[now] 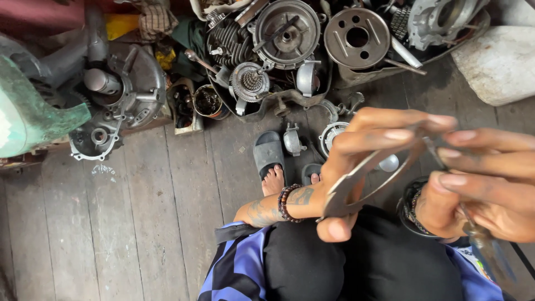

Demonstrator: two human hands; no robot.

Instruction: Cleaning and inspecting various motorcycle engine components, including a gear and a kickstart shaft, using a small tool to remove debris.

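The left hand (362, 161) is closed on a thin grey ring gasket (365, 178) above the lap – partly hidden by fingers. The right hand (485, 184) pinches a blurred slim tool (485, 245), its tip unclear.

hands (423, 173): 2 | gasket (365, 175): 1 | sandals (269, 151): 2 | bead bracelets (285, 203): 2

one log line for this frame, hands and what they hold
left hand: grips thin metal gasket | right hand: holds slim tool at gasket edge | setting: plank floor, engine parts
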